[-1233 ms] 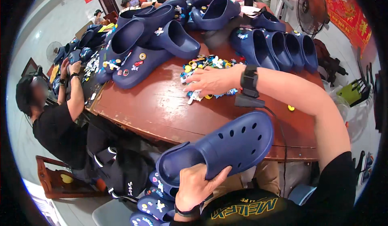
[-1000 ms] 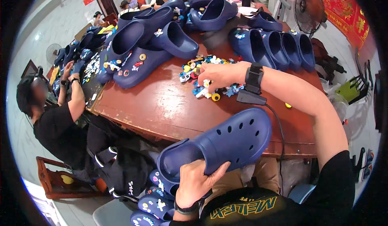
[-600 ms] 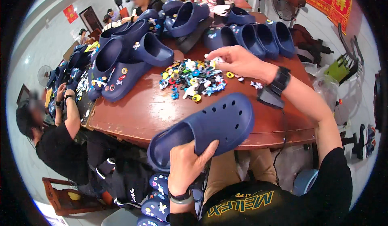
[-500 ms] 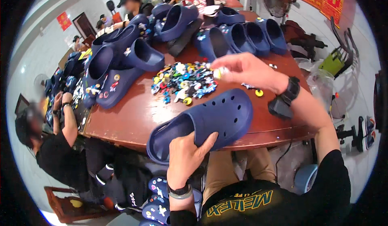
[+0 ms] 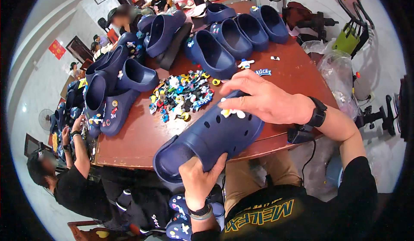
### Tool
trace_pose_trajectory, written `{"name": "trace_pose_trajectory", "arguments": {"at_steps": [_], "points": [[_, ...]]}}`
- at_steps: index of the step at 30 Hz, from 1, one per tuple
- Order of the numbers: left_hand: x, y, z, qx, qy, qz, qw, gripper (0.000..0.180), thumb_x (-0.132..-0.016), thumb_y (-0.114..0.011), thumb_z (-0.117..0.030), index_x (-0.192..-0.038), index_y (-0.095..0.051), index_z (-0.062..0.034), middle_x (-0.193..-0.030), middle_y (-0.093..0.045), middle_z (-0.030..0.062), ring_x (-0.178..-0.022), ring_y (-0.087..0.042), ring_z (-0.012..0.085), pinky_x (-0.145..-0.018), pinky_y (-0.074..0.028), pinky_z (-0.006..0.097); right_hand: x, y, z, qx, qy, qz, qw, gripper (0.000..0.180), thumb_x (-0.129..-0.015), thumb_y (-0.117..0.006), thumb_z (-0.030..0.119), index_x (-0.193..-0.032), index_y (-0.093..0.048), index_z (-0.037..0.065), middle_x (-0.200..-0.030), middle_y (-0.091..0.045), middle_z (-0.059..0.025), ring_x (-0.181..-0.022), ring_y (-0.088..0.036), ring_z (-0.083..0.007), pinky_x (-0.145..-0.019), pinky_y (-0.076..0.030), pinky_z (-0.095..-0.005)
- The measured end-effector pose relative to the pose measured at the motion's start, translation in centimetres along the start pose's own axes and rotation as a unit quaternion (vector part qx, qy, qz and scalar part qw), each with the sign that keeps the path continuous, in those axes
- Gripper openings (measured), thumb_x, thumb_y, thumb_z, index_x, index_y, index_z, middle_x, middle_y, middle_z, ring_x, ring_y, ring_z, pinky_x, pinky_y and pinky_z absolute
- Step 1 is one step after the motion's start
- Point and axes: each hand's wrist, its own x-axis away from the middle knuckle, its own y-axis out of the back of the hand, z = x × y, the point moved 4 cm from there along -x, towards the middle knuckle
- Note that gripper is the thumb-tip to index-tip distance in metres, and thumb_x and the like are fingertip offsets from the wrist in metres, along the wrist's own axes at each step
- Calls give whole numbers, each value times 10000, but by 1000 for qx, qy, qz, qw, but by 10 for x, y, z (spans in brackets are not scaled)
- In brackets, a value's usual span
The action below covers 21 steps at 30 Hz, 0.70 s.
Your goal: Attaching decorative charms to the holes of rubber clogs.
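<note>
A navy blue clog [image 5: 200,133] with holes in its toe is held tilted over the table's near edge. My left hand [image 5: 199,178] grips it by the opening, fingers inside and thumb along the outer side. Above the holes, my right hand [image 5: 269,99] pinches a small white and yellow shoe charm [image 5: 234,113], which is at the clog's upper; whether it sits in a hole cannot be told. Just beyond the clog lies a heap of colourful shoe charms [image 5: 179,95]. A few separate charms, such as a white figure [image 5: 246,63], lie past my right hand.
More navy clogs stand on the red-brown table [image 5: 125,150]: a row [image 5: 233,38] at the back and a stack [image 5: 120,94] at the left. A co-worker [image 5: 64,176] sits at the left. Decorated clogs [image 5: 179,223] lie below the table edge, near my left arm.
My right hand has come down with the charm from beside the heap to the clog's holes. The clog has shifted slightly toward me, still in my left hand. The view has turned a little.
</note>
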Motion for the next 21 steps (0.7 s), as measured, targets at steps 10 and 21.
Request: {"name": "trace_pose_trajectory", "arguments": {"at_steps": [10,21], "points": [[-8,1,3,4,30,15,999,234,-778,-772,-210,-754,-667,-2,-657,-630,173,-587,-618,358,-510,-469,378,-19,-28,3,-72,-42,-91,992,193,-736,-746,98,-895,-657,35,-865,-654,-68,-852,-608,-249,-750,-515,-355],[-16,1,6,12,63,9,998,271,-811,-741,-261,-755,-680,-4,-654,-624,189,-587,-615,370,-518,-477,388,-14,-32,2,30,-25,-39,999,164,-731,-676,48,-894,-655,45,-872,-611,-71,-867,-566,-249,-779,-474,-370]]}}
